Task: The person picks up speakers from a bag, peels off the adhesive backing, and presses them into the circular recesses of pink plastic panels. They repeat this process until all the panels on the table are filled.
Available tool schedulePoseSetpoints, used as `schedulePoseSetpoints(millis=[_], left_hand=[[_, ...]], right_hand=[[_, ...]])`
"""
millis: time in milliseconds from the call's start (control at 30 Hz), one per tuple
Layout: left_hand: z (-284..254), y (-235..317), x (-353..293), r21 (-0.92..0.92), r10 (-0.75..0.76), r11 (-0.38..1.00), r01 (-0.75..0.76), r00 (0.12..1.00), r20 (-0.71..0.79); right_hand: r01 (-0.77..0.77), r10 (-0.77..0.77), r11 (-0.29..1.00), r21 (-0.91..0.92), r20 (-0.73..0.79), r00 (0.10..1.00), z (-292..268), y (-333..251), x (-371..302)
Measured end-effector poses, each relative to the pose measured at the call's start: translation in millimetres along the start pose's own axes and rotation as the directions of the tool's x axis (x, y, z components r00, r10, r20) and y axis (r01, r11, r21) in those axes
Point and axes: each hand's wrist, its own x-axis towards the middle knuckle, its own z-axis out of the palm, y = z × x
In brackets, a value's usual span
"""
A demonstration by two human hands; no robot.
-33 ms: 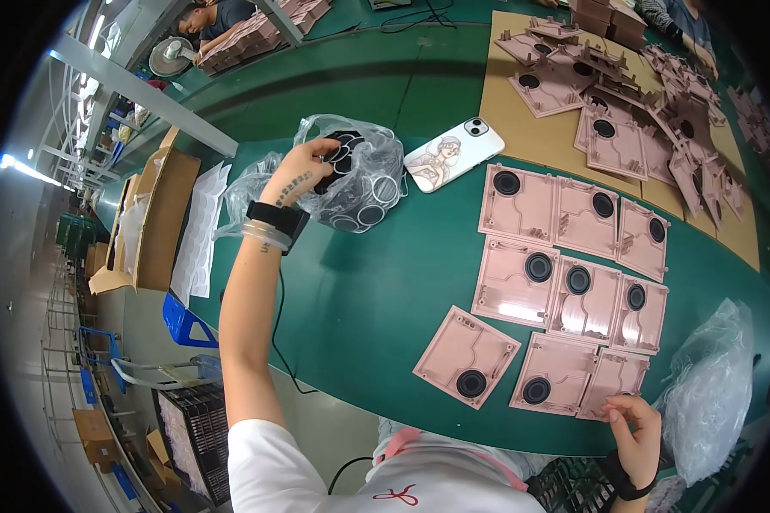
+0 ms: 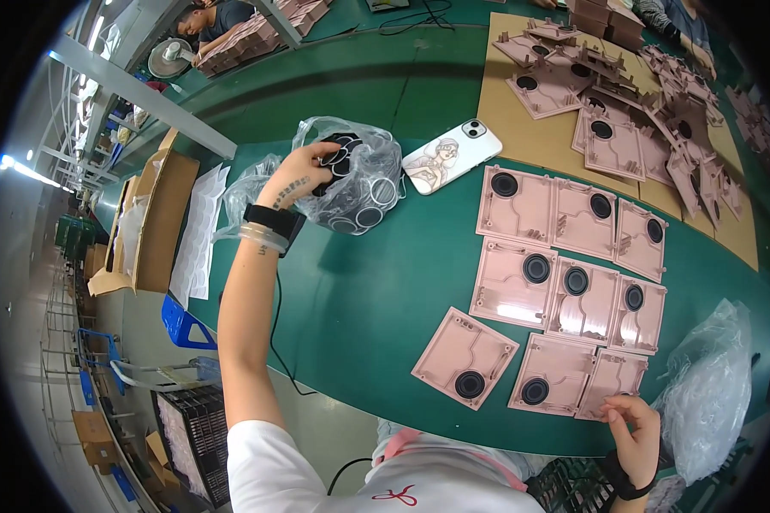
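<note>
My left hand [image 2: 298,175] reaches into a clear plastic bag [image 2: 376,162] at the upper middle of the table. Its thumb and bent fingers are around a black round part [image 2: 344,158] among several such parts with pale rims; some fingertips are hidden. At the lower right, my right hand [image 2: 635,436] has its thumb and fingers curled at the near edge of a pink plastic housing [image 2: 616,374]. A dark round part in that housing is mostly covered by the fingers. Other pink housings [image 2: 513,286] lie in rows beside it, each with a black round part.
A white phone [image 2: 453,156] lies right of the bag. Many pink housings [image 2: 616,150] are heaped on cardboard [image 2: 505,103] at the far right. Another plastic bag [image 2: 710,393] sits by my right hand. An open carton [image 2: 158,222] stands at left. Other people work across the table.
</note>
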Motion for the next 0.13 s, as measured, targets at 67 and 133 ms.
schedulePoseSetpoints(millis=[67, 133], left_hand=[[-3.0, 6.3, -6.2, 0.111, 0.014, 0.993, -0.031, 0.988, 0.155], [1.7, 24.0, -16.8, 0.204, 0.105, 0.972, -0.119, 0.991, 0.080]], right_hand=[[0.007, -0.007, 1.000, -0.011, -0.004, 1.000, -1.3, 0.0, -0.4], [0.008, -0.007, 1.000, -0.022, 0.023, 1.000, -1.7, -3.0, 0.1]])
